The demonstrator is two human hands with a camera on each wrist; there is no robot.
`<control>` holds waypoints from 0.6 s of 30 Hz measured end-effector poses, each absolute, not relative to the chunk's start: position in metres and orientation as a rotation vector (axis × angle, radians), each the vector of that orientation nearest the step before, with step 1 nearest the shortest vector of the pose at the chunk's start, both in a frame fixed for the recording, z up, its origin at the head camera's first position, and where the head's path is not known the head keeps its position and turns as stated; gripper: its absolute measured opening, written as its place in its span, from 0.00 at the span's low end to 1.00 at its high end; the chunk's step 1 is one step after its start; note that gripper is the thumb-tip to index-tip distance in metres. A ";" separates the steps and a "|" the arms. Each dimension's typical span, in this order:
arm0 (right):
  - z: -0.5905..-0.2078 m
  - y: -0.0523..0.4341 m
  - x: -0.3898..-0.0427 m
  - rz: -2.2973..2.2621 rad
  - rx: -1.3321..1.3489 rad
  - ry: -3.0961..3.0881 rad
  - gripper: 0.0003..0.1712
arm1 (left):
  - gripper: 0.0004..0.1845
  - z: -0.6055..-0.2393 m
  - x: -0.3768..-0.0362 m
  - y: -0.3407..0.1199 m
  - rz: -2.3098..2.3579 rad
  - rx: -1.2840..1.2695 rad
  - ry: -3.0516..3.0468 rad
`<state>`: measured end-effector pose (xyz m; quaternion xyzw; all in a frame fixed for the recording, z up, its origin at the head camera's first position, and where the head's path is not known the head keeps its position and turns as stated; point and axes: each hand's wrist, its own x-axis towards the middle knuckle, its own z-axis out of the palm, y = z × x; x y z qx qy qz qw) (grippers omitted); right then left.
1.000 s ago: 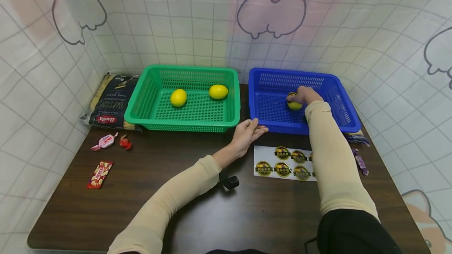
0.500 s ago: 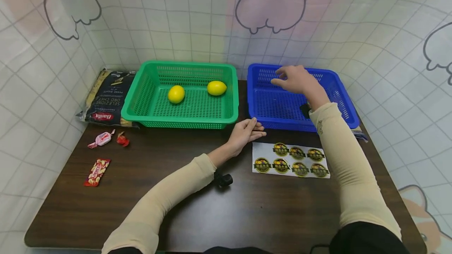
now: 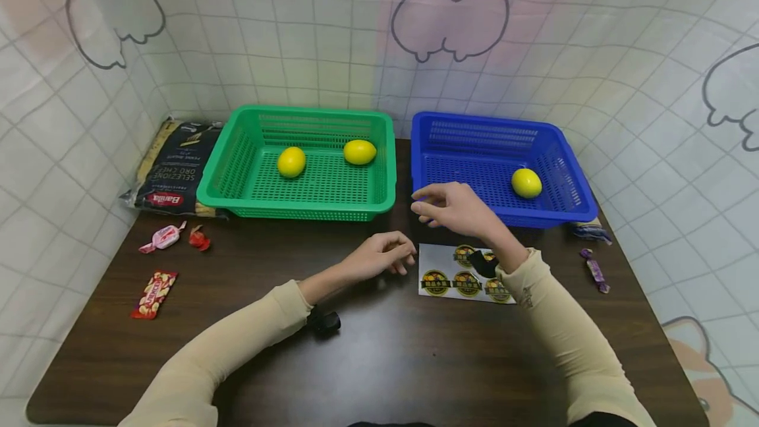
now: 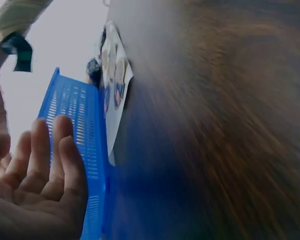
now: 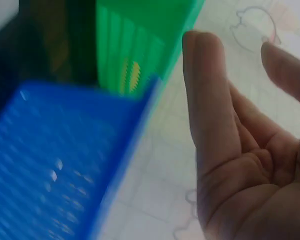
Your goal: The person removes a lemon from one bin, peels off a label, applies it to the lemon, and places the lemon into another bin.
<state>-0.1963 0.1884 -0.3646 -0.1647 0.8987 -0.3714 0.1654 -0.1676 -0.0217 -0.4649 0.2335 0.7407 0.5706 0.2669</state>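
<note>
Right hand [image 3: 453, 209] empty, fingers loosely spread above blue plastic basket [image 3: 428, 180] front rim, left hand [image 3: 379, 257] relaxed, empty, beside white sticker sheet [image 3: 428, 262].

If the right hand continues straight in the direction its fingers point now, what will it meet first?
The right hand hangs open above the table, fingers pointing left, just before the blue plastic basket's front corner. Straight on, it would probably first meet the green plastic basket's near right corner. Height is unclear, so it might pass above the rim.

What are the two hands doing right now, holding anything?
Left hand: open, fingers loosely curled, holding nothing, above the table.
Right hand: open, empty, in front of the blue basket.
</note>
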 end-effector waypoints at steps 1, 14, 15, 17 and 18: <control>-0.370 0.186 -0.194 -1.095 -0.456 2.546 0.25 | 0.19 -0.462 -0.166 -0.026 1.499 0.664 2.008; -0.415 0.161 -0.188 -1.382 -0.363 2.399 0.32 | 0.17 -0.427 -0.159 -0.066 1.137 0.980 1.930; -0.415 0.159 -0.189 -1.386 -0.364 2.409 0.33 | 0.16 -0.420 -0.162 -0.068 1.098 1.011 1.922; -0.414 0.156 -0.190 -1.391 -0.351 2.431 0.35 | 0.15 -0.404 -0.172 -0.074 0.999 1.069 1.917; -0.414 0.154 -0.191 -1.393 -0.333 2.446 0.36 | 0.15 -0.395 -0.177 -0.076 0.943 1.087 1.919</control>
